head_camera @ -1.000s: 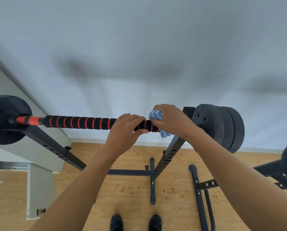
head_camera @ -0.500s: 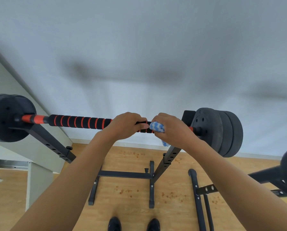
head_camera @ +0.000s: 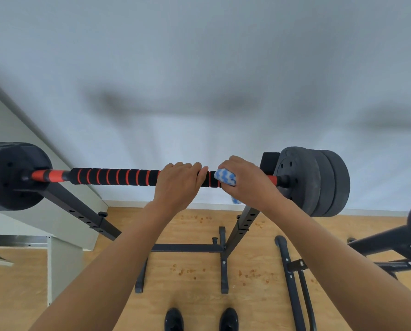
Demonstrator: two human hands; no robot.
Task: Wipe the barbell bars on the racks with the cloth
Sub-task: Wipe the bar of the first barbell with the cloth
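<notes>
We see the barbell bar (head_camera: 118,177), sleeved in ribbed black foam with orange rings, lying across the rack (head_camera: 80,206) of square black steel. The left hand (head_camera: 179,185) curls over the foam; the right hand (head_camera: 248,181) grips a soft blue-and-white cloth (head_camera: 224,177) against the bar beside the round black plates (head_camera: 314,181). No lettering is readable.

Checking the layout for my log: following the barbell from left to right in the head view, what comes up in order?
Left weight plates → bare red and black bar → left hand → blue and white cloth in the right hand → right weight plates.
</notes>
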